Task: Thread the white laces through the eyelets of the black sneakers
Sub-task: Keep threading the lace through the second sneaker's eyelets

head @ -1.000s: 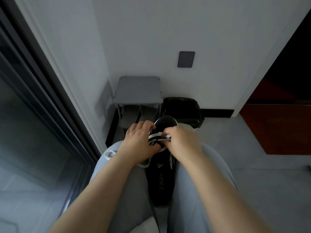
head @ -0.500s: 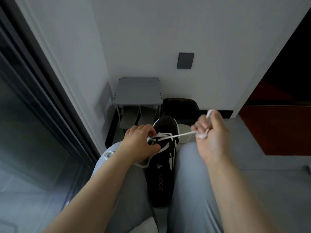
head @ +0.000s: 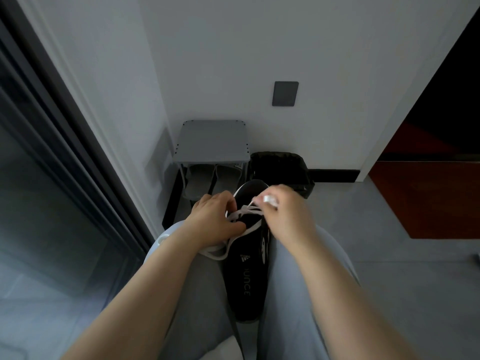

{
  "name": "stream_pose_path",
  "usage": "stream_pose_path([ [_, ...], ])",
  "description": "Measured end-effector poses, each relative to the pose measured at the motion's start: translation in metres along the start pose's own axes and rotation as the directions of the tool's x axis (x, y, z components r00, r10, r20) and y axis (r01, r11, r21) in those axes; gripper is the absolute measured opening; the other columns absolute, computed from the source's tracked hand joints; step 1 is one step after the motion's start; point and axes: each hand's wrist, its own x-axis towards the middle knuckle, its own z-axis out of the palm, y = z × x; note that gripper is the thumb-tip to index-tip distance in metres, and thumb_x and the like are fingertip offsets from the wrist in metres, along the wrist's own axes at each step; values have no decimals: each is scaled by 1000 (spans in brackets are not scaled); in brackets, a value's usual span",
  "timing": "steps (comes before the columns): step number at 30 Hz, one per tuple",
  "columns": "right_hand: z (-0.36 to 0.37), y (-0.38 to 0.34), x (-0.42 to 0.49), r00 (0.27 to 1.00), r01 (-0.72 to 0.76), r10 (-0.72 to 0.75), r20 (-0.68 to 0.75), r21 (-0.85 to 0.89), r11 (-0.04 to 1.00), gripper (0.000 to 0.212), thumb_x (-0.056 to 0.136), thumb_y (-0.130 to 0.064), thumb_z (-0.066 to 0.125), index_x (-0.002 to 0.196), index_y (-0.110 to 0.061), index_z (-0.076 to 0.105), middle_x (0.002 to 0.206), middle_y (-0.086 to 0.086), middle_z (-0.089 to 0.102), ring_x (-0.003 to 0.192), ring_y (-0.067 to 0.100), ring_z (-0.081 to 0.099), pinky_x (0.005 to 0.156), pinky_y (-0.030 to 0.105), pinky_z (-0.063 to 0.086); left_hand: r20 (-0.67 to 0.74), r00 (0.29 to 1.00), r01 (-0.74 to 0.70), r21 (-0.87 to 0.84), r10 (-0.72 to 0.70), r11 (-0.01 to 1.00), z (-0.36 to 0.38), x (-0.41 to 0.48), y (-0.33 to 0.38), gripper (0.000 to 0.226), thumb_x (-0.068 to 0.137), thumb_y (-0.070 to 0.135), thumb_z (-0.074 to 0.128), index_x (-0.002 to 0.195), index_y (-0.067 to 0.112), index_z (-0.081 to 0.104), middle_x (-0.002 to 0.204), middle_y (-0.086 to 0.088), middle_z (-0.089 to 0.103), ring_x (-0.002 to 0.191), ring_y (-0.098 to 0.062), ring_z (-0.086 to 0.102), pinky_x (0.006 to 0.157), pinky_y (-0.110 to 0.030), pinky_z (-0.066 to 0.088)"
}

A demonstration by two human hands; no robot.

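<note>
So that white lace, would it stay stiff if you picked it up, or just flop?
Probably floppy: the white lace sags in a slack loop below the left hand, which grips the black sneaker. Likely very light, since the right hand holds its bunched end in a mere pinch. It looks flat, so it shouldn't roll.

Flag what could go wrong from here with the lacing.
1. The sneaker is only wedged between the knees. A sideways pull by the right hand on the lace could twist it out of the left hand.
2. Slack lace hangs looped below the left hand and may leave the ends uneven.
3. The left hand covers the eyelets and the light is dim, so skipping one seems possible.
</note>
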Motion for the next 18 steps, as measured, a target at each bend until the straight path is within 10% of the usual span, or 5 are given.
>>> stream_pose_path([
  [4, -16, 7, 2, 900, -57, 315, -301, 635, 770, 12, 94, -25, 54, 82, -24, 57, 70, -10, 53, 59, 0, 45, 60, 24, 34, -28, 999, -23, -7, 23, 1000, 0, -3, 0, 32, 73, 33, 64, 97, 27, 44, 82, 18, 43, 92, -13, 43, 81, -25, 29],
  [10, -52, 18, 2, 900, 128, 434, -48, 980, -155, 21, 99, -22, 36, 80, -19, 44, 59, -6, 58, 55, 6, 58, 60, 25, 56, -59, 997, -52, -8, 51, 999, 4, -2, -1, 25, 73, 33, 63, 91, 28, 47, 72, 14, 46, 74, -7, 44, 71, -22, 30],
  [13, -57, 17, 2, 911, 54, 407, -73, 997, 58, 26, 97, -14, 38, 73, -21, 39, 50, -10, 34, 40, 3, 27, 39, 15, 27, -40, 997, -64, -29, 63, 998, 4, -1, -1, 18, 72, 30, 63, 80, 29, 46, 63, 12, 44, 61, -4, 41, 64, -20, 30],
  [15, -50, 18, 0, 928, 31, 312, -204, 876, 481, 18, 93, -21, 48, 77, -28, 45, 54, -12, 43, 44, 3, 32, 42, 15, 28, -44, 997, -61, -36, 60, 997, 5, 0, 0, 18, 71, 30, 64, 81, 28, 49, 67, 13, 47, 64, -4, 44, 67, -21, 32],
  [18, -33, 22, -5, 997, 34, -20, -74, 188, 982, 17, 82, -33, 67, 89, -38, 53, 76, -18, 57, 66, 1, 51, 56, 11, 37, -72, 996, -51, -26, 49, 998, 7, 0, 1, 28, 70, 33, 66, 92, 26, 49, 77, 14, 53, 75, -8, 51, 72, -22, 33],
])
